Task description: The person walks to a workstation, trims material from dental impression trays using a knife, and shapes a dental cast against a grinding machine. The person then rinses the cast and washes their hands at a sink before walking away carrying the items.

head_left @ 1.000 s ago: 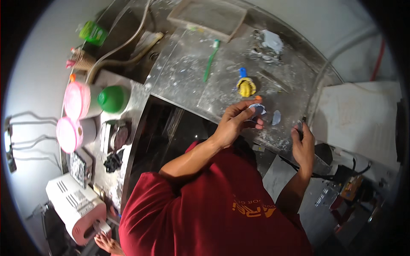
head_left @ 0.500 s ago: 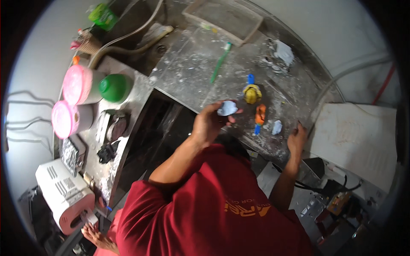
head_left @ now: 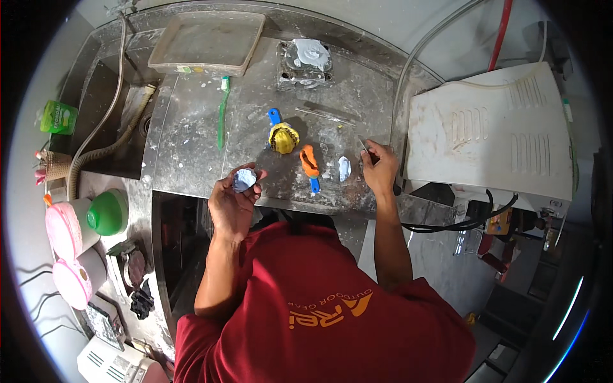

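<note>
The left hand (head_left: 231, 205), fingers closed around a pale piece (head_left: 244, 179), now leaves the orange tray (head_left: 311, 170) exposed rightward of them; the right hand's (head_left: 381, 169) fingers pinch a slim tool (head_left: 363, 142).

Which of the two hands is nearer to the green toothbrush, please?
Left: the left hand is a little below the green toothbrush in the picture, while the right hand is well off to its right and lower.

A dark red shirt (head_left: 325, 271) with short sleeves (head_left: 440, 313) and yellow-orange lettering (head_left: 335, 312) clothes the person.
</note>
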A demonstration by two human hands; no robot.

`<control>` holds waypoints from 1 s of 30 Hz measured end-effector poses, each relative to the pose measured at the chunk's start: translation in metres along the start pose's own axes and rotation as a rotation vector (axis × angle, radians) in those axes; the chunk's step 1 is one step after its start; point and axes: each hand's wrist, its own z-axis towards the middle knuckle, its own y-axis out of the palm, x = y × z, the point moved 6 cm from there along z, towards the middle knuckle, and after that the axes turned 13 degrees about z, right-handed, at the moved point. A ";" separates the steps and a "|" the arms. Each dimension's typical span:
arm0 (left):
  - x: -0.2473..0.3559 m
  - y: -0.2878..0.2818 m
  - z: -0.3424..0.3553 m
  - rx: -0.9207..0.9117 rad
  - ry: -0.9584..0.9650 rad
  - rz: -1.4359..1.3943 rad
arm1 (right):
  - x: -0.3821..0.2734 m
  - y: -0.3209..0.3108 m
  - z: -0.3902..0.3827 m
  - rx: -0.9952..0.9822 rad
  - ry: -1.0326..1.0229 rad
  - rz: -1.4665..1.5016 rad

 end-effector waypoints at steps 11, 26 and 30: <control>0.001 0.002 0.010 -0.042 0.032 0.012 | -0.053 0.006 -0.029 -0.077 -0.006 0.120; -0.010 -0.008 0.005 -0.049 0.042 -0.077 | -0.049 0.027 -0.040 -0.138 0.473 0.584; -0.011 -0.010 0.002 -0.045 0.057 -0.087 | -0.057 0.038 -0.040 -0.177 0.583 0.772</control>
